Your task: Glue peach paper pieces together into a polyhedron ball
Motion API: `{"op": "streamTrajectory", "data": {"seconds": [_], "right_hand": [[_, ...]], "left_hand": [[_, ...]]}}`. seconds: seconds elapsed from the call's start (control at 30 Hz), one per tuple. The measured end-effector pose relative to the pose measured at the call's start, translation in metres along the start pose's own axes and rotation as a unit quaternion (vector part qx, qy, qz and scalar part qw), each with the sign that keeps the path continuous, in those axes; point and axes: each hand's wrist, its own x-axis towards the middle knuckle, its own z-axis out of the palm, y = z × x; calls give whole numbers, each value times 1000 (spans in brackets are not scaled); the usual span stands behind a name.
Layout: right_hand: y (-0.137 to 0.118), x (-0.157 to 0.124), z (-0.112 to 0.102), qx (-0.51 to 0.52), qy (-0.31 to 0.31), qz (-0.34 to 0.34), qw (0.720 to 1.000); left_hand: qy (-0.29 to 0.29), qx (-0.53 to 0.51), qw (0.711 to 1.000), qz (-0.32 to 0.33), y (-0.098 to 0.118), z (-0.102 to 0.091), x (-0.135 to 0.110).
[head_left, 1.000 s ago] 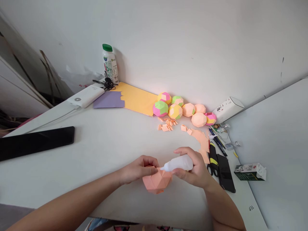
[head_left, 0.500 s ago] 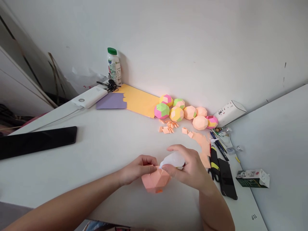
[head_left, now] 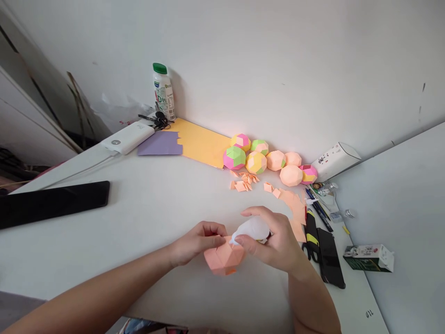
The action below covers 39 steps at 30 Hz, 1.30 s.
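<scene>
My left hand (head_left: 201,242) pinches the upper left edge of a salmon-coloured, many-sided paper ball (head_left: 224,260) between thumb and fingers. A white glue bottle (head_left: 253,229) lies tilted in my right hand (head_left: 276,241), its nozzle pointing down to the left. The nozzle tip touches or nearly touches the top of the paper ball; I cannot tell which. Beyond the hands lie several small folded peach paper pieces (head_left: 245,181) and a cut peach paper sheet (head_left: 295,208).
Finished-looking paper balls (head_left: 256,162) line the wall. Yellow card (head_left: 201,144), purple card (head_left: 162,143), a power bank (head_left: 128,138), keys (head_left: 160,119) and a bottle (head_left: 163,93) stand left. A black slab (head_left: 55,203) lies nearer. Scissors (head_left: 311,234), a phone (head_left: 331,257) and a carton (head_left: 369,257) are right.
The glue bottle's nozzle stays at the top of the paper ball, which has turned slightly. Both hands keep their hold; the whole view has shifted a little.
</scene>
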Motion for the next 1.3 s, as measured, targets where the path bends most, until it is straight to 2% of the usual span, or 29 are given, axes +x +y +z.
{"op": "streamTrajectory", "data": {"seconds": [0.4,0.57,0.73,1.0,1.3], "right_hand": [[2,4,7,17,30,-36,999],[0,3,4,-19,23,-31,999],[-1,0,2,-15,-9,-20,1000],[1,3,7,20,24,-20,999],[0,0,3,-3,-11,-22,1000]], "left_hand": [[-9,13,1000,-5,5,3,-1],[1,1,1000,-6,5,4,-1],[6,-4,1000,9,-2,-1,1],[-2,7,1000,-7,2,1,-1],[11,3,1000,-12,-2,0,0]]}}
